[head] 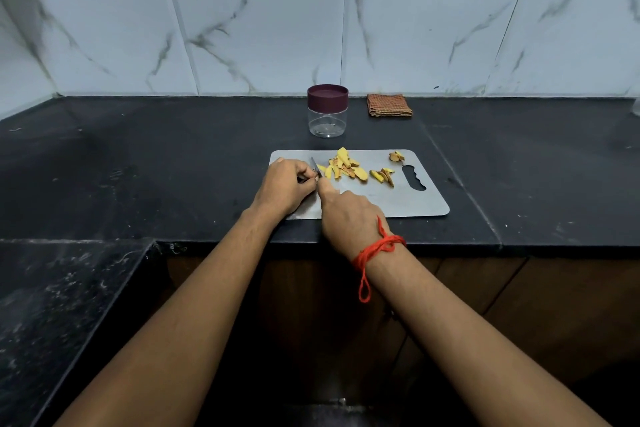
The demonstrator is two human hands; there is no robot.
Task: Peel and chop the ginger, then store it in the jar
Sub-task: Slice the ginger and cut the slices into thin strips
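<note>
A grey cutting board (415, 198) lies on the black counter. Yellow ginger pieces and brown peels (346, 167) lie scattered across its far half. My left hand (282, 186) rests on the board's left end with fingers curled over something small that stays hidden, probably ginger. My right hand (346, 215), with a red thread at the wrist, grips a knife whose dark blade (316, 167) points away beside my left fingers. A clear jar (327, 115) with a maroon lid on it stands behind the board.
A folded brown checked cloth (389, 105) lies at the back against the tiled wall, right of the jar. The counter's front edge runs just below my wrists, and a lower black ledge sits at the left.
</note>
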